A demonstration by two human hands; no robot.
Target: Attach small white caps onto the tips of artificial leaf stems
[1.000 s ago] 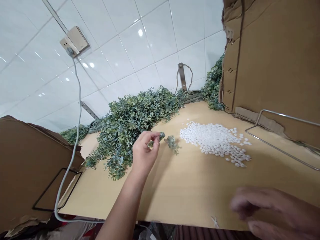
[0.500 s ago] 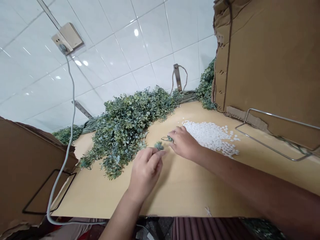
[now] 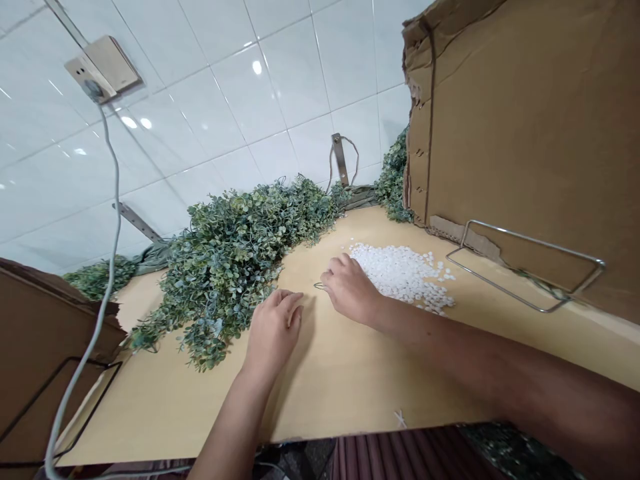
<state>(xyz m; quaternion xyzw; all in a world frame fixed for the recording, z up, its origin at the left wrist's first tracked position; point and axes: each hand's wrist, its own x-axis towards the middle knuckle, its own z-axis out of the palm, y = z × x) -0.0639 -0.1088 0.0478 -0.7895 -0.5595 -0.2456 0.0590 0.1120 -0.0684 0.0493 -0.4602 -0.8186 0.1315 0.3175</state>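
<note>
My left hand lies palm down on the pale wooden table, fingers stretched out together beside the heap of green artificial foliage. The small sprig it held is not in view. My right hand rests just to its right, fingers curled down over a small sprig that is mostly hidden. Only a thin dark loop of its stem shows at the fingertips. A pile of small white round pieces lies right behind my right hand.
A tall cardboard box stands at the right with a metal wire frame at its foot. Another cardboard box is at the left. A grey cable hangs from a wall socket. More foliage sits at the back.
My right hand came in from the lower right and closed over the sprig lying on the table. My left hand lowered flat onto the table, and its sprig went out of sight.
</note>
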